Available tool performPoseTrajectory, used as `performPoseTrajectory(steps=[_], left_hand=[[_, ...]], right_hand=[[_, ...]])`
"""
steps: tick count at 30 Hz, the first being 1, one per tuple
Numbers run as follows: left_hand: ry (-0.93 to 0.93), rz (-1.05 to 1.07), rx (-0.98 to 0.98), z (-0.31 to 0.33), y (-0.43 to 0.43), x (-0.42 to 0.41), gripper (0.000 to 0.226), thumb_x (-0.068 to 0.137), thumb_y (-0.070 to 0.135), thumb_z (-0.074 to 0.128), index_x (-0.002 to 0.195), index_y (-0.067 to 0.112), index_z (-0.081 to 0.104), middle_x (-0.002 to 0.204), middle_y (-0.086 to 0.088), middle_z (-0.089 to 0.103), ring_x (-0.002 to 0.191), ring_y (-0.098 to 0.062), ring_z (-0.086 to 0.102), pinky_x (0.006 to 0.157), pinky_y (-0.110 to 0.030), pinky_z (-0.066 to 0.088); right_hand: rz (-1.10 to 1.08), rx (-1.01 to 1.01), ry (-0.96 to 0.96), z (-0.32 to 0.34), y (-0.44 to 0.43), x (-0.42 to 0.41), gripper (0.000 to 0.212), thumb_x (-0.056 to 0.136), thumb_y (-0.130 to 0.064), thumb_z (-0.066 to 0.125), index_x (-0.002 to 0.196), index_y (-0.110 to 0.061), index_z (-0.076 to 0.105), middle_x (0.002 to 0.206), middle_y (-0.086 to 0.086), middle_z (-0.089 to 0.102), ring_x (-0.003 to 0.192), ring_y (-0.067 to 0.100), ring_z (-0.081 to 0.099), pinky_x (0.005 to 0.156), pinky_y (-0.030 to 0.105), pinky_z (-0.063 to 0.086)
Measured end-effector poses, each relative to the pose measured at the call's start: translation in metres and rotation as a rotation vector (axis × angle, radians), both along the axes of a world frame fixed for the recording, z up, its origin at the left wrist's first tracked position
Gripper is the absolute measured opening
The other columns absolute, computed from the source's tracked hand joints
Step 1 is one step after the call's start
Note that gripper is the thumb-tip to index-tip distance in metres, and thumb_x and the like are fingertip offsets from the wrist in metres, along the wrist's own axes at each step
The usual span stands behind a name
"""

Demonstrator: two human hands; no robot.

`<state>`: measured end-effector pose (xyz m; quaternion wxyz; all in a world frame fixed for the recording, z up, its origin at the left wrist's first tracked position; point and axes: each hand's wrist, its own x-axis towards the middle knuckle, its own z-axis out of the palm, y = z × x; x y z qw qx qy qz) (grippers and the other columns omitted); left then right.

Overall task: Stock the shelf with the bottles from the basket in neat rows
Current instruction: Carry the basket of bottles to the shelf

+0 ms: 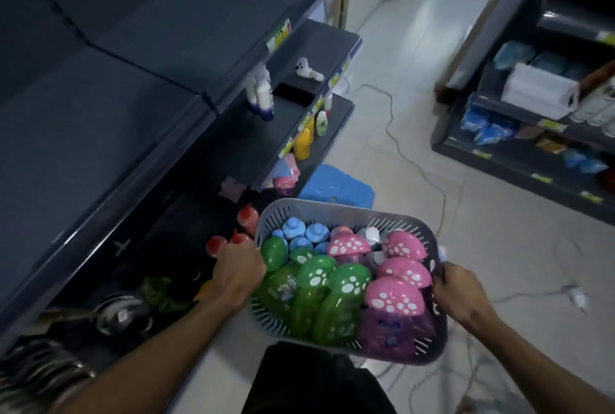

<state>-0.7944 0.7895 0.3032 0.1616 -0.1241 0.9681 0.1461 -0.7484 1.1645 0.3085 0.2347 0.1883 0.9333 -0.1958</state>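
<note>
While both hands are carrying the basket (349, 210) in the air beside the shelf (116, 147), no bottle is yet going onto a board. The left hand (238, 272) is gripping the basket's left rim with fingers curled over the edge, and the right hand (461, 294) is clasping the right rim. Each grip is holding the basket and nothing else.

All the stock is lying inside it. Green bottles (319, 284) are sitting by the left hand, pink bottles (396, 294) by the right, and blue bottles (296, 230) at the far end. They are packed touching one another, and several are lying on their sides.

The load is looking heavy and piled high, with the pink caps rising about level with the rim near the right hand. If one hand is letting go to pick a bottle, the basket is likely to be hanging from a single rim and tipping, so the top bottles may be rolling out onto the floor. Resting it somewhere first seems safer.

Red bottles (248, 217) are standing on the lowest board just beside the left hand. A swing of the basket that way could be knocking them over.

A cable (409, 160) is trailing across the floor beyond the basket, near a blue stool (336, 185). Stepping forward with the view blocked by the load could be catching a foot on either one.
</note>
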Motion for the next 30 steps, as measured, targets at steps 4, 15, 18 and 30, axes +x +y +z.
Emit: performPoseTrajectory(steps=[4, 15, 18, 30], left_hand=[[-0.014, 0.182, 0.041, -0.017, 0.018, -0.024, 0.033, 0.102, 0.028, 0.045, 0.093, 0.006, 0.068, 0.089, -0.013, 0.071, 0.084, -0.034, 0.069, 0.062, -0.030, 0.041], [-0.054, 0.597, 0.137, -0.058, 0.059, -0.077, 0.033, 0.098, 0.018, 0.048, 0.068, 0.008, 0.055, 0.077, -0.019, 0.067, 0.079, -0.039, 0.066, 0.060, -0.034, 0.038], [-0.080, 0.763, 0.162, -0.061, 0.078, -0.087, 0.030, 0.097, 0.019, 0.048, 0.068, 0.011, 0.051, 0.074, -0.013, 0.059, 0.079, -0.037, 0.064, 0.060, -0.033, 0.040], [-0.126, 1.119, 0.166, -0.109, 0.163, -0.113, 0.027, 0.082, 0.007, 0.053, 0.058, 0.016, 0.048, 0.058, 0.001, 0.047, 0.061, -0.023, 0.047, 0.058, -0.029, 0.038]], right_hand=[[0.125, 0.040, -0.004, 0.005, 0.019, -0.088, 0.014, 0.094, -0.013, 0.050, 0.086, -0.009, 0.062, 0.086, 0.014, 0.071, 0.077, 0.034, 0.067, 0.068, 0.036, 0.052], [0.564, 0.131, -0.009, -0.034, 0.010, -0.313, 0.004, 0.089, -0.010, 0.054, 0.086, -0.012, 0.053, 0.089, 0.021, 0.069, 0.074, 0.034, 0.064, 0.059, 0.030, 0.037], [0.708, 0.136, -0.005, -0.049, 0.002, -0.362, 0.008, 0.085, -0.006, 0.055, 0.092, -0.006, 0.058, 0.092, 0.024, 0.070, 0.085, 0.041, 0.067, 0.064, 0.032, 0.038], [1.050, 0.084, -0.067, -0.112, -0.027, -0.484, 0.011, 0.084, -0.005, 0.058, 0.095, -0.008, 0.061, 0.075, 0.004, 0.055, 0.064, 0.023, 0.049, 0.065, 0.030, 0.041]])
